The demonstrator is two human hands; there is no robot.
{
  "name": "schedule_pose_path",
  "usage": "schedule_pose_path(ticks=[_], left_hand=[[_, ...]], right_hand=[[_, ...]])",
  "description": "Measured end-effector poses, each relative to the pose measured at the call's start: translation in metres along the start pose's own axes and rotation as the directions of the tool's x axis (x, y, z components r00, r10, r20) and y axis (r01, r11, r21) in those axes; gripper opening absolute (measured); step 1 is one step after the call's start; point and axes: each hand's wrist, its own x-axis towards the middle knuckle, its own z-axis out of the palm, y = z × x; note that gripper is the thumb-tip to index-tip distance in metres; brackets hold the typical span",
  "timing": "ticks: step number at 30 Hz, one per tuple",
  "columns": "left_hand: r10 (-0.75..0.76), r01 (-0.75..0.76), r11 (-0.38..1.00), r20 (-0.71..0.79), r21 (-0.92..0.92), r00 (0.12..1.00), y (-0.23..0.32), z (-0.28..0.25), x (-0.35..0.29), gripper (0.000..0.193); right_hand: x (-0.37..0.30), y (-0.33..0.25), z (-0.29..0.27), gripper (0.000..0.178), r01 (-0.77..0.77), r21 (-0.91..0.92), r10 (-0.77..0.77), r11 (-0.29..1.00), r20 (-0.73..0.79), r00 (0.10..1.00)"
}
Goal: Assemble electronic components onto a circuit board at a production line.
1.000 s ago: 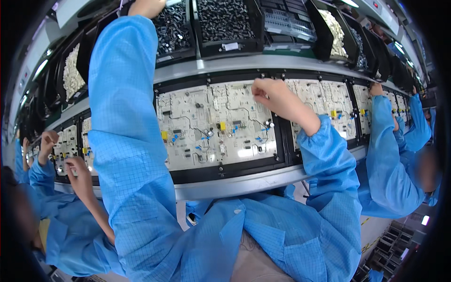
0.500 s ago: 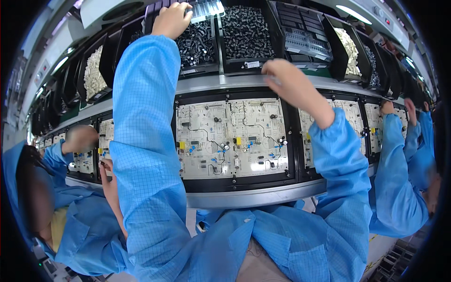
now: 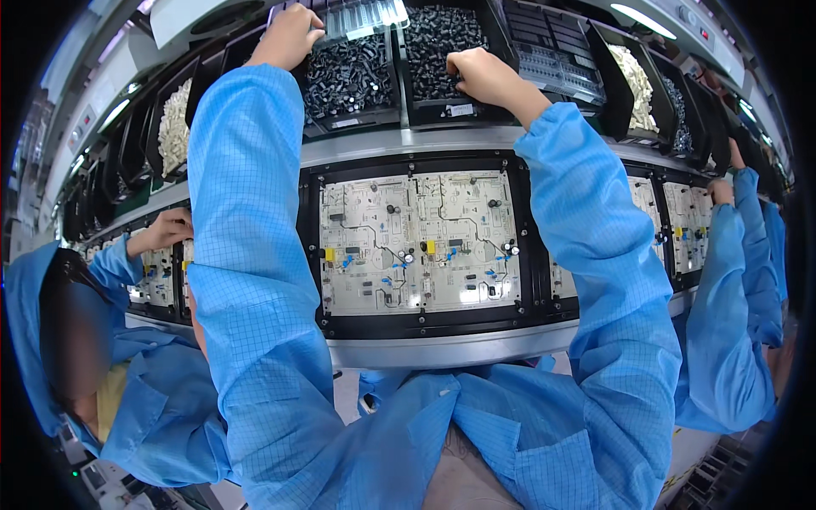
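My right hand (image 3: 493, 78) reaches over the front of a bin of small black cylindrical components (image 3: 438, 51). Its fingers are bent together at the edge of the heap, and whatever they pinch is hidden. At the upper left, my left hand (image 3: 287, 36) is curled by the back of a neighbouring bin of black components (image 3: 348, 81). A clear plastic tray (image 3: 365, 19) lies across that bin, beside the left fingers; anything in them is out of sight. Between my forearms, two pale circuit boards (image 3: 466, 229) fitted with several parts lie side by side in a black frame (image 3: 374, 326).
Bins of white parts (image 3: 633, 89) stand farther right and left. Stacked dark trays (image 3: 557, 64) sit right of the component bins. A metal rail (image 3: 450, 348) edges the line. Co-workers in blue work close by on the left (image 3: 161, 234) and right (image 3: 722, 194).
My right hand has moved up and left, from above the boards' frame to the black-component bin. My left hand has shifted slightly left along the clear tray.
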Motion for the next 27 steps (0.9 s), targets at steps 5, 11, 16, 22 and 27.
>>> schedule_pose_path(ticks=[5,11,16,22,27], left_hand=[[0.011,-0.03,0.984,0.111,0.173,0.994,0.035,-0.016,0.013,0.018],[0.013,-0.03,0.968,0.069,0.251,0.998,0.052,-0.025,0.007,0.014],[0.07,-0.058,0.965,-0.038,0.256,0.997,0.061,-0.021,0.005,0.017],[-0.095,0.109,0.987,-0.115,0.121,0.989,0.064,-0.027,0.002,0.017],[0.147,-0.103,0.97,0.199,-0.219,0.969,0.189,-0.072,-0.01,0.015]], right_hand=[[0.002,0.007,0.0,0.018,0.023,0.025,-0.023,0.999,-0.016,1.0],[-0.006,-0.006,-0.009,0.01,0.055,0.002,-0.055,0.998,-0.115,0.992],[-0.014,0.01,0.011,0.007,0.329,-0.154,-0.363,0.932,-0.44,0.821],[-0.009,0.005,0.009,0.009,0.094,-0.126,-0.12,0.988,-0.211,0.97],[-0.027,0.012,0.01,0.012,0.083,-0.083,-0.103,0.993,-0.28,0.955]])
